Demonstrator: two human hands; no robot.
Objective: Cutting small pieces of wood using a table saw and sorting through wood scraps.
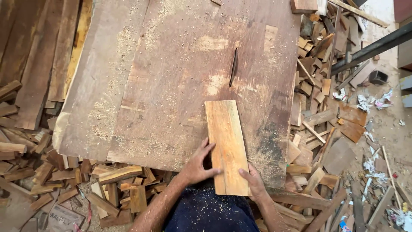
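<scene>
A light orange-brown wooden board point(226, 141) lies flat on a large worn wooden table point(171, 86), its near end over the table's front edge. My left hand point(198, 164) presses on the board's left side, fingers spread over the edge. At the board's near right corner my right hand point(254, 184) grips it. A saw blade point(233, 67) stands up through a slot in the table, just beyond the board's far end and apart from it.
Sawdust covers the table. Heaps of wood offcuts point(322, 107) lie on the floor to the right, and more point(51, 172) to the left and front. Long planks point(38, 56) lie at the far left. A dark metal bar point(373, 47) crosses the upper right.
</scene>
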